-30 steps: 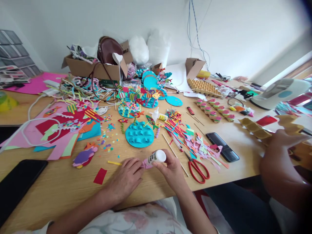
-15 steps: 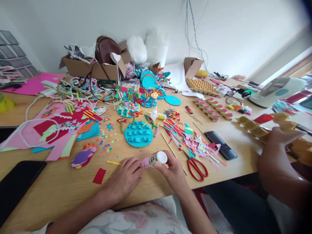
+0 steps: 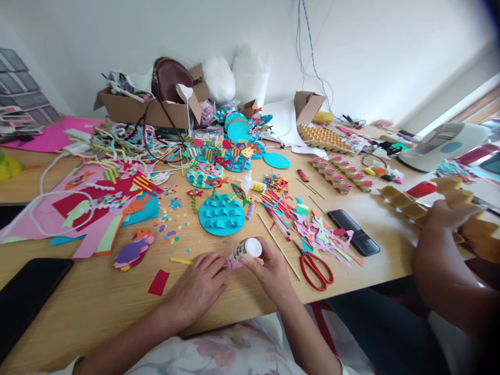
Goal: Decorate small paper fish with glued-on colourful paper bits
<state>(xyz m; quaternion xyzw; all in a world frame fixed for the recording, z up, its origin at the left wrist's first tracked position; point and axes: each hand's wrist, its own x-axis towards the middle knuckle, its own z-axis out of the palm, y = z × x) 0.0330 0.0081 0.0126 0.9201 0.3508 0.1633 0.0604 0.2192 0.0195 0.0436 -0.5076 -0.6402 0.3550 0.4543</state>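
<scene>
My right hand (image 3: 266, 271) is closed around a white glue bottle (image 3: 247, 250), which is tilted with its broad white base up toward me. The bottle's lower end points down and left at a small pink paper piece (image 3: 233, 263) on the table. My left hand (image 3: 203, 281) lies flat with fingers stretched out, its fingertips on the left edge of that pink piece. Its underside is hidden. Left of this hand are a red paper rectangle (image 3: 158, 282) and a thin yellow strip (image 3: 182, 261). Beyond both hands sits a round blue base (image 3: 221, 215) with raised paper loops.
Red-handled scissors (image 3: 317, 271), a wooden stick (image 3: 279, 247) and a dark phone (image 3: 353, 233) lie to the right. Paper scraps (image 3: 318, 229) are scattered near them. At far right another person's hand (image 3: 445, 213) touches egg-carton pieces (image 3: 406, 203). A black device (image 3: 33, 291) lies at left.
My right hand has shifted slightly left with the glue bottle, closer to my left fingers. The left hand stays in place. At far right, the other person's hand and carton piece have moved slightly.
</scene>
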